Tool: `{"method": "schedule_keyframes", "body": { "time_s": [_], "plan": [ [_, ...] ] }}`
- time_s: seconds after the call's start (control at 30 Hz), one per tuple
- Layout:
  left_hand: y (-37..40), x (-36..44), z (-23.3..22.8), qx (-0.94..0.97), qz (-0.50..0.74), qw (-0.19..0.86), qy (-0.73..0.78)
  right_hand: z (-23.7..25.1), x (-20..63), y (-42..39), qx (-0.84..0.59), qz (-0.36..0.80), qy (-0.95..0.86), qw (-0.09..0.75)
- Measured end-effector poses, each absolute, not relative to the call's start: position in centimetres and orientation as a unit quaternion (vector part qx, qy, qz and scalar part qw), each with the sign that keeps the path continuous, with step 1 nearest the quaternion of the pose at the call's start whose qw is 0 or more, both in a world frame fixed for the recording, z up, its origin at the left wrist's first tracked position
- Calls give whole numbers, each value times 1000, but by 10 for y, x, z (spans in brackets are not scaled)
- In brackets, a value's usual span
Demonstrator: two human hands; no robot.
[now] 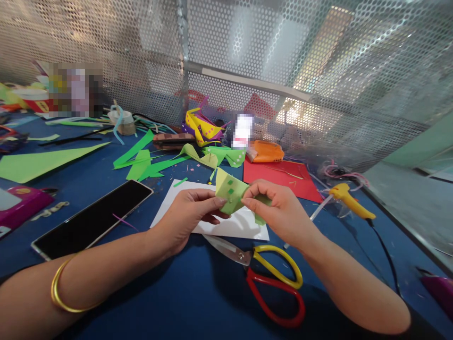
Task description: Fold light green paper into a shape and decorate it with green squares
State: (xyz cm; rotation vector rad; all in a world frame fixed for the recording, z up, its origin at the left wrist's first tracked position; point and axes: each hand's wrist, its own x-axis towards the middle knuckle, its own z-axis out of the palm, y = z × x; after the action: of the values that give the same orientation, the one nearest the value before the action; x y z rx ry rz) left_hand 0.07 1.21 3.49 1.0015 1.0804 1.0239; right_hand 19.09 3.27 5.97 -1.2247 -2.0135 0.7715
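A folded light-green paper piece (226,191) with darker green squares on it is held up between both hands. My left hand (189,212) pinches its lower left edge between thumb and fingers. At the paper's right side, my right hand (274,205) grips it with thumb and forefinger; part of the green paper hangs below those fingers. Beneath the hands lies a white sheet (244,230). Scissors with one yellow and one red handle (276,285) rest just in front of it, their blades partly under the sheet's edge.
A black phone (94,217) lies left. Green paper strips (141,160), a yellow-purple paper piece (203,127), red paper (283,177) and an orange packet (265,151) lie behind. A yellow glue gun (348,200) with its cord is right. A perforated metal screen (233,52) bounds the back.
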Motion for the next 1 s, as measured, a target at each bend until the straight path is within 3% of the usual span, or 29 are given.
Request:
{"method": "schedule_keyframes", "body": {
  "time_s": [0.47, 1.0],
  "plan": [
    [9, 2, 32, 423, 462, 626, 465, 37, 178, 20, -423, 93, -796, 422],
    [7, 3, 32, 411, 465, 636, 458, 26, 171, 20, -445, 108, -759, 463]
  ]
}}
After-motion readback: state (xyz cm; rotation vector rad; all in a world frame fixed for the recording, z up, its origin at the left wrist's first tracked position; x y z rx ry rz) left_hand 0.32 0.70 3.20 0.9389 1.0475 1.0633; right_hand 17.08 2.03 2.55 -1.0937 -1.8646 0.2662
